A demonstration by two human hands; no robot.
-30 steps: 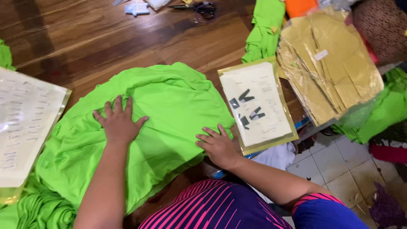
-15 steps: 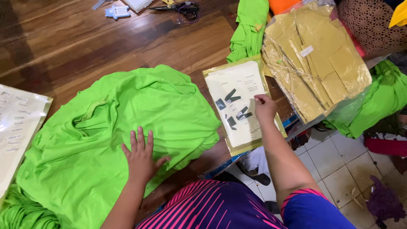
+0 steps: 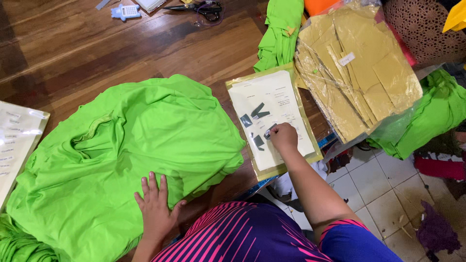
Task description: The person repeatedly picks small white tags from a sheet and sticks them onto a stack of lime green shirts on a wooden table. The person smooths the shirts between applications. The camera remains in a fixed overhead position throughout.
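A bright green garment (image 3: 126, 155) lies crumpled over the wooden table (image 3: 145, 43). My left hand (image 3: 156, 207) rests flat on its near edge, fingers spread. To the right lies a clear plastic sleeve holding a white sheet (image 3: 272, 121) with several small dark pieces on it. My right hand (image 3: 283, 137) is on that sheet, its fingertips pinching a small dark piece (image 3: 270, 131).
A bag of tan cut card pieces (image 3: 359, 68) sits at the right, more green fabric (image 3: 279, 34) behind it and at the far right (image 3: 432, 116). Scissors (image 3: 201, 8) and a small blue tool (image 3: 125, 11) lie at the far edge. A plastic-covered sheet (image 3: 14, 145) is at the left.
My right hand left the garment and reached onto the sheet, closing on a small dark piece. My left hand slid back toward me along the green fabric.
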